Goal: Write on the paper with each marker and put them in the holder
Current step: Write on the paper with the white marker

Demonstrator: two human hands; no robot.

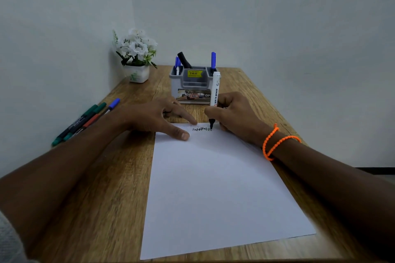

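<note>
A white sheet of paper (215,188) lies on the wooden table. My right hand (237,113) grips a white whiteboard marker (215,89) upright, its black tip touching the paper's far edge at the end of a black zigzag line (202,129). My left hand (154,116) lies flat with fingers spread, thumb and forefinger pressing the paper's far left corner. Behind the hands stands a grey holder (193,83) with two blue markers and a black one in it. Several loose markers (85,120), green, red and blue capped, lie at the table's left edge.
A white pot of white flowers (136,55) stands in the far left corner against the wall. An orange cord bracelet (275,142) is on my right wrist. The table meets walls at the left and back.
</note>
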